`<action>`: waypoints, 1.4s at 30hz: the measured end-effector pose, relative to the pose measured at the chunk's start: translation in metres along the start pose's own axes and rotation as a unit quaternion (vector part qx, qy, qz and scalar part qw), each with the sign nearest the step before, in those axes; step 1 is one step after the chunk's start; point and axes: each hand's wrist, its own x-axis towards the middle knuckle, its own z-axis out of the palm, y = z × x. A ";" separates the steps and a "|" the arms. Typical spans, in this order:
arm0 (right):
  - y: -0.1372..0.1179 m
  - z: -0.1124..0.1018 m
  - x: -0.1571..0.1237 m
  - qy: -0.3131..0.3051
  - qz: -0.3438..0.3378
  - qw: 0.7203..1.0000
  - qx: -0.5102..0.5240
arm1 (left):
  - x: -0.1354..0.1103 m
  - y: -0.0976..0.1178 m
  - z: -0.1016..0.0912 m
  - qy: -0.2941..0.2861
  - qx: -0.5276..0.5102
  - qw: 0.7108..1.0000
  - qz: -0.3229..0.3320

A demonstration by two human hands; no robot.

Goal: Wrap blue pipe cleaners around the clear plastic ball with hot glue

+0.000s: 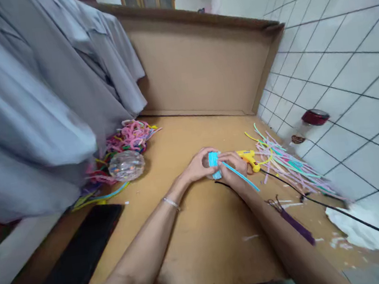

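My left hand [196, 166] is closed around the left side of a small clear container [206, 162], mostly hidden by the fingers. Light-blue pipe cleaner [213, 159] lies in close rows across its side. From the right, my right hand [235, 173] has its fingers pinched at the blue rows. A loose tail of blue pipe cleaner [244, 179] slants down over that hand towards the wrist. Just beyond the right hand lies a yellow glue gun [248, 158], its black cord running off to the lower right.
Pipe cleaners [288, 162] are strewn at the right, near a red-lidded jar [314, 118] and white paper [365, 224]. A purple pouch [295, 225] lies nearer. Left are a faceted clear bowl [126, 166], tangled pink pipe cleaners [131, 135], a black phone [81, 256] and hanging grey cloth [65, 83].
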 end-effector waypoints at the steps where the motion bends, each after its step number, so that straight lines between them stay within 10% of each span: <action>1: 0.000 0.000 0.000 0.001 0.002 1.000 0.000 | 0.000 0.001 0.000 -0.001 -0.001 1.000 -0.001; 42: -0.011 0.000 0.005 0.010 -0.017 1.000 -0.015 | -0.007 -0.011 0.003 -0.006 -0.001 1.000 0.000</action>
